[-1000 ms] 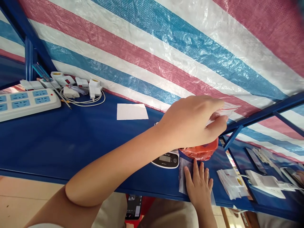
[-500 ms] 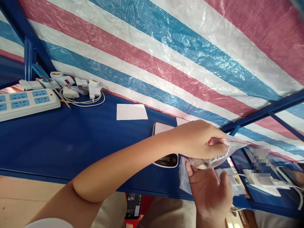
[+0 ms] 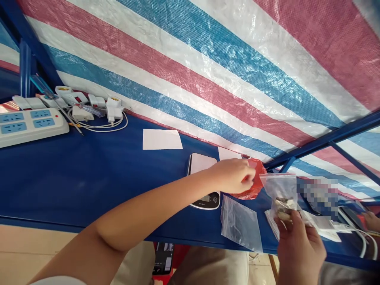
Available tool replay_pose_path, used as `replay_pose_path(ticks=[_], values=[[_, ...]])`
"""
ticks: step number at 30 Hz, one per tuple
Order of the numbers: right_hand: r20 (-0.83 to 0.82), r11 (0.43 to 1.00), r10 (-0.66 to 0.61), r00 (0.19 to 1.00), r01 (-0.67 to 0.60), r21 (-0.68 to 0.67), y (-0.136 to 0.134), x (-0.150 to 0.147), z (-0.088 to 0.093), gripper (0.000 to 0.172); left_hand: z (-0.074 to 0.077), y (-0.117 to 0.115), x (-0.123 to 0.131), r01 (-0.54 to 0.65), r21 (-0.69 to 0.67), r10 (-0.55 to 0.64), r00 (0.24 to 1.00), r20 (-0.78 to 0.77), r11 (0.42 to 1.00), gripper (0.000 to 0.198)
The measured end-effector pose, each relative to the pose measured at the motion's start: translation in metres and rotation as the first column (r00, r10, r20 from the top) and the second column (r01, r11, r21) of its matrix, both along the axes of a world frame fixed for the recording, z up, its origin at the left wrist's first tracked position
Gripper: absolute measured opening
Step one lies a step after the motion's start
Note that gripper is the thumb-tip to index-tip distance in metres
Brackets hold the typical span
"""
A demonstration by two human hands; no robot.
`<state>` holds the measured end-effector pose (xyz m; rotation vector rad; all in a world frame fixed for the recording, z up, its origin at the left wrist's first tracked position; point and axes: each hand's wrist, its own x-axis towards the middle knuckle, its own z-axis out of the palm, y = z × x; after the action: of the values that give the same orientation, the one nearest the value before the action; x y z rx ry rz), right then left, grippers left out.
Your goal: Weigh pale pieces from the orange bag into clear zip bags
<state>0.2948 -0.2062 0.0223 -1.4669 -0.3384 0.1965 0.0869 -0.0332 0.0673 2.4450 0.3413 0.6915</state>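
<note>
My right hand (image 3: 301, 247) grips the lower part of a clear zip-lock bag (image 3: 279, 186), held upright with brownish, pale dried pieces (image 3: 285, 211) inside. My left hand (image 3: 239, 175) is across the middle with its fingers curled at a crumpled red plastic bag (image 3: 258, 174); what its fingertips hold is hidden. Beneath my left forearm stands a kitchen scale (image 3: 204, 161) with a white top and black display panel, partly covered by the arm. A flat clear zip-lock bag (image 3: 242, 223) lies between my hands near the table's front edge.
On the blue table (image 3: 124, 170) lie white paper (image 3: 162, 139), a power strip (image 3: 32, 126), a screwdriver (image 3: 56, 103) and plugs with a cable (image 3: 114, 114). A striped tarp (image 3: 190, 79) hangs behind. A phone (image 3: 163, 257) is below the edge. Another person's hand (image 3: 371, 221) appears far right.
My left hand has let go of the filled zip-lock bag and moved left to the red bag. My right hand has closed on the filled bag and moved right. The flat bag lies uncovered.
</note>
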Motion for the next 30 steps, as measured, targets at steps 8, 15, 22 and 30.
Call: replay_pose_path(ticks=[8,15,22,30], values=[[0.189,0.949,0.131,0.973,-0.068,-0.307,0.023,0.021,0.006,0.052,-0.045,-0.031,0.019,-0.157,0.343,0.282,0.892,-0.354,0.926,0.037],[0.547,0.769,0.293,0.784,0.146,-0.622,0.043,0.015,0.011,0.05,-0.024,-0.021,0.017,-0.198,0.222,0.25,0.94,-0.234,0.955,0.036],[0.684,0.725,0.461,0.565,0.205,-0.657,0.054,-0.001,0.039,0.046,-0.007,-0.008,0.011,-0.238,-0.073,0.237,0.971,-0.031,0.969,0.031],[0.758,0.743,0.594,0.27,0.176,-0.645,0.074,0.01,0.061,0.046,-0.008,0.002,0.007,-0.227,-0.157,0.235,0.971,0.036,0.961,0.03]])
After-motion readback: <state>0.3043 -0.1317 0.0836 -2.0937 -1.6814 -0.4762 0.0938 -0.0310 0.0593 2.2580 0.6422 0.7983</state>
